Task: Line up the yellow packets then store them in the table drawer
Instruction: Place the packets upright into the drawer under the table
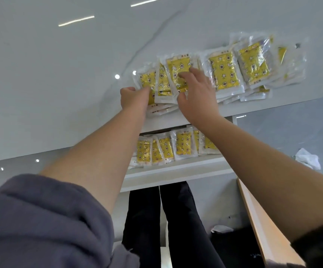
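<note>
Several yellow packets in clear wrappers lie in overlapping stacks on the white table near its front edge. The left stack sits between my hands. My left hand grips its left side, fingers curled on the packets. My right hand lies over the stack's right part with fingers spread on the top packet. Further right lie a middle stack and a looser pile. Below the table edge, the open drawer holds a row of yellow packets.
The table's front edge runs just below my hands. My dark-trousered legs stand under the drawer. A wooden board slants at the lower right. Crumpled white paper lies on the grey floor at right.
</note>
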